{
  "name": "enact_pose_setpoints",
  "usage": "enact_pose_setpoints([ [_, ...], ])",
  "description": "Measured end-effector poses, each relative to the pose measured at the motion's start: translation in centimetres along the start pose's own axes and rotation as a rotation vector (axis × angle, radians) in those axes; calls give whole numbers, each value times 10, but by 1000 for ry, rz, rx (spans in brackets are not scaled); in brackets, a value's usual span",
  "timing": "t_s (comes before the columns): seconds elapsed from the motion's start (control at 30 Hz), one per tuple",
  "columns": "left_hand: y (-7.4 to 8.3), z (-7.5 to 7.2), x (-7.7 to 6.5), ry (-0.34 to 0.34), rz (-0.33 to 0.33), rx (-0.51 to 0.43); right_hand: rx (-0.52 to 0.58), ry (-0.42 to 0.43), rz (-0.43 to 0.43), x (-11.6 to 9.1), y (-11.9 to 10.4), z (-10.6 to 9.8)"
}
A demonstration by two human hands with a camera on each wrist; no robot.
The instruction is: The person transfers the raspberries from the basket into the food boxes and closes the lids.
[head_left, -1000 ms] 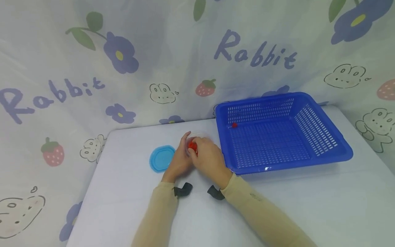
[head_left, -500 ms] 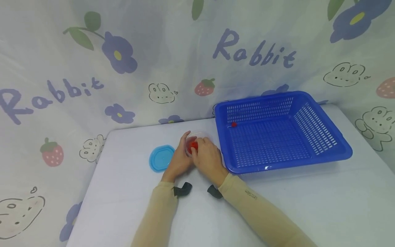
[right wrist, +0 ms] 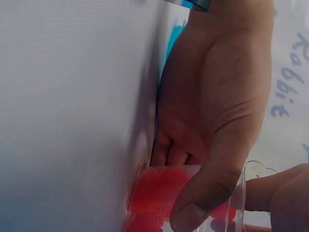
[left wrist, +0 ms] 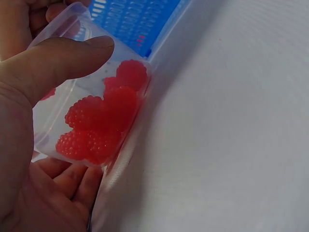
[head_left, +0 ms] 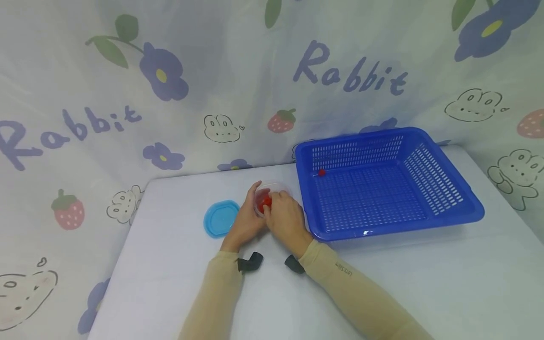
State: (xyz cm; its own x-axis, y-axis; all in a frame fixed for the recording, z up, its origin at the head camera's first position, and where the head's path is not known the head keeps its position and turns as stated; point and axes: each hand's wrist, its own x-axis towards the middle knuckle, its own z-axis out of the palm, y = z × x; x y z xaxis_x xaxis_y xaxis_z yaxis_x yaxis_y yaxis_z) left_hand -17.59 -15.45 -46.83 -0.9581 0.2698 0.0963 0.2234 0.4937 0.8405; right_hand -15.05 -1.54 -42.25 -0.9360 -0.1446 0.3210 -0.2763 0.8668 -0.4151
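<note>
My left hand (head_left: 246,219) grips a clear plastic container (left wrist: 50,125), with the thumb across its near wall and the fingers around the other side. Inside lie several red raspberries (left wrist: 91,116), heaped toward the bottom. At the container's mouth, my right hand (head_left: 287,218) reaches in over the rim and pinches a raspberry (right wrist: 224,211) between its fingertips. To the left of the left hand, a light blue lid (head_left: 221,218) lies flat on the table.
A large blue plastic basket (head_left: 395,230) stands just right of the right hand, with a small red thing (head_left: 321,173) in its far left corner. The white table (head_left: 170,264) meets a printed rabbit curtain (head_left: 246,71) behind. Dark curved pieces (head_left: 250,263) sit at both wrists.
The right hand has shifted slightly toward me, its fingers still at the container's mouth. More of the container's opening shows now. The left hand keeps its grip.
</note>
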Motion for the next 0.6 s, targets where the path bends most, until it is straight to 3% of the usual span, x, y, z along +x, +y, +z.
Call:
enact_pose_setpoints([
  [0.4,-1,-1,-1,-1,-14,5,41,9,12,-3,-4,-1],
  [0.6,2,-3,-1,-11,16,29,99,-57,37,-7,-12,-10],
])
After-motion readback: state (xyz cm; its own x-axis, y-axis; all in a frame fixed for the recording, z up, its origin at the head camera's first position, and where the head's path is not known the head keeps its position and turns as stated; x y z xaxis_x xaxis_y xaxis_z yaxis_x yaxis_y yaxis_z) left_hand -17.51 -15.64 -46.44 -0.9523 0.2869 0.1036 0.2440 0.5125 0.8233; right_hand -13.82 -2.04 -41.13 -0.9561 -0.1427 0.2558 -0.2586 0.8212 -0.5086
